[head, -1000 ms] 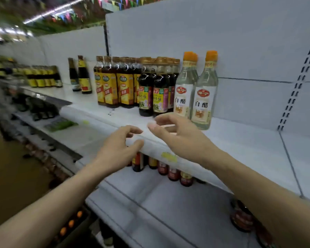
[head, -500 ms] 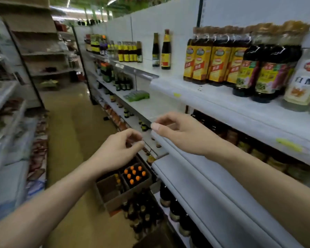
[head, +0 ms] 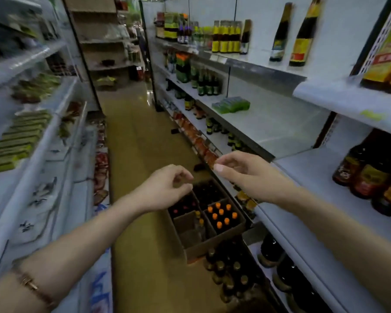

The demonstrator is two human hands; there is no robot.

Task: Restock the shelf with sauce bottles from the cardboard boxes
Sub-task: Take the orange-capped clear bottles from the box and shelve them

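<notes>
Cardboard boxes (head: pixel 215 246) stand on the aisle floor against the right shelving. One compartment holds orange-capped bottles (head: pixel 221 214); others hold dark bottles (head: pixel 207 192). More gold-capped dark bottles (head: pixel 229 274) stand closer to me on the floor. My left hand (head: pixel 166 188) hovers above the boxes, fingers loosely curled, holding nothing. My right hand (head: pixel 244 175) hangs beside the white shelf edge (head: pixel 307 193), fingers relaxed and empty. Sauce bottles (head: pixel 370 175) stand on the right shelf.
White shelving (head: pixel 43 141) with packaged goods lines the left side of the narrow aisle. The tan floor (head: pixel 140 154) runs ahead to a brown rack (head: pixel 104 41). Upper right shelves carry tall dark bottles (head: pixel 303 35) and yellow-labelled bottles (head: pixel 227 37).
My view has swung left from the shelf front to look down the aisle and at the boxes on the floor. Both hands stay raised and empty, now over the boxes.
</notes>
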